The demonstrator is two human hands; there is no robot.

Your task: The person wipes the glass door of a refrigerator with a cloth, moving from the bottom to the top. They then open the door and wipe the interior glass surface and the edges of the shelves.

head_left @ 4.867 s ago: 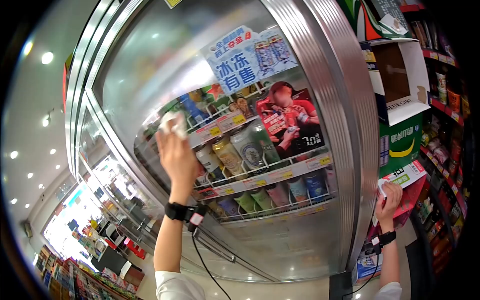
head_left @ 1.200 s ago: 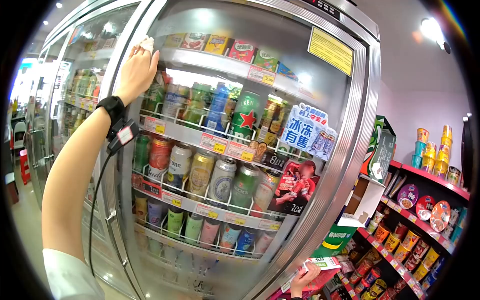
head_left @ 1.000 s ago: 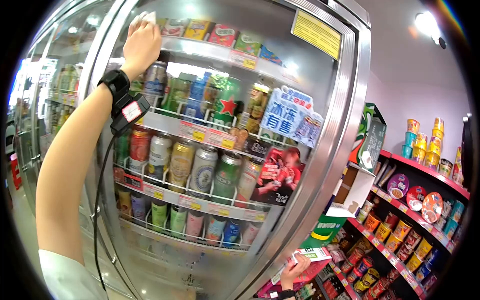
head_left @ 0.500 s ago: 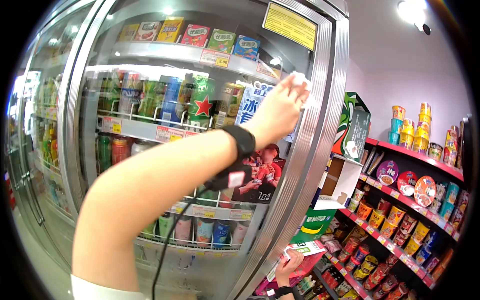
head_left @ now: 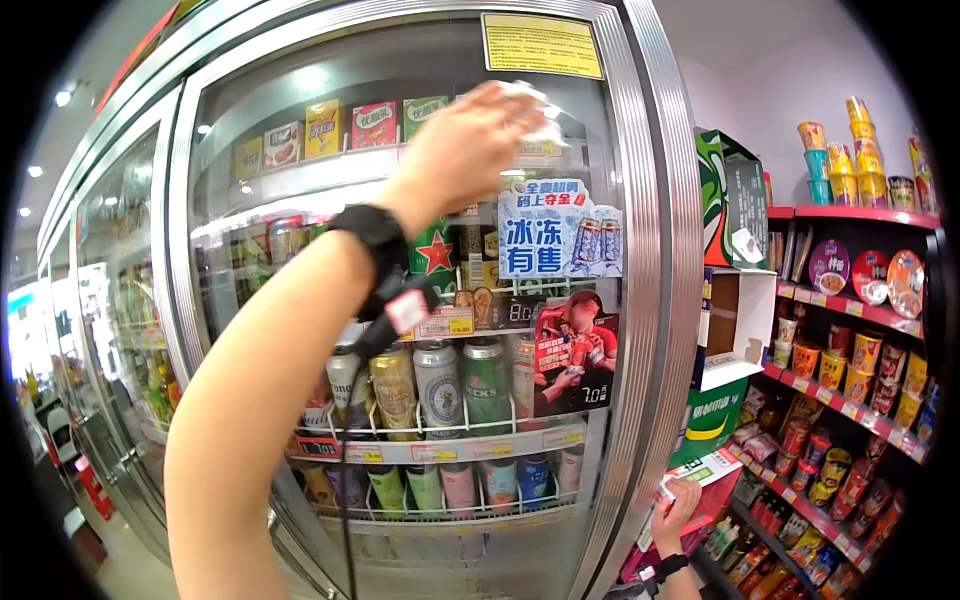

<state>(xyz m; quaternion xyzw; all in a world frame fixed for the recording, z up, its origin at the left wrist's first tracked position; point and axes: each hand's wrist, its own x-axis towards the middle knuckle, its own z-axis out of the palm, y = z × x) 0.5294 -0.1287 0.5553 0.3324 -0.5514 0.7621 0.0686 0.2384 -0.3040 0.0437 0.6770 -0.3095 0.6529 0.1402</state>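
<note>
A left hand point(head_left: 460, 150), black band on its wrist, presses a white cloth point(head_left: 535, 110) bunched under closed fingers against the cooler door point(head_left: 640, 300), near its top right corner. Off the lower right corner, the right hand point(head_left: 678, 505) clasps a green-and-white carton point(head_left: 715, 468). Beer cans point(head_left: 440, 375) line the shelves behind the glass.

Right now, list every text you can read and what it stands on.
"冰冻有售": blue sticker on the cooler door.
"7.0": red poster.
Too small to read: yellow notice, price tags, cans.
No text: cloth in the left hand.
</note>
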